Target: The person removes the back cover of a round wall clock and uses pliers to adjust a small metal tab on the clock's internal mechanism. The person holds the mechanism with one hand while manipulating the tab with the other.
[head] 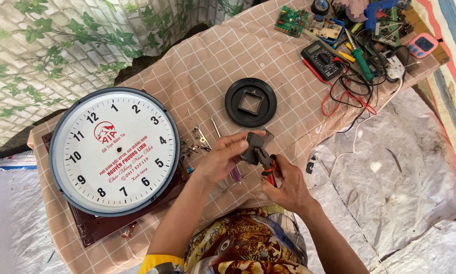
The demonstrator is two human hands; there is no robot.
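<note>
Two hands up over the desk (223, 56) in the head view. Left hand (223, 160) has its fingers (240, 139) pinched round a small dark clock movement (251, 147), held above the checked cloth. Right hand (283, 185) grips red-handled pliers (266, 163), fingers wrapped tight on the handles, tip touching the movement. Big round clock face (114, 150) lies to the left, black round backplate (250, 102) just beyond the hands, multimeter (322, 59) and tools further back.
</note>
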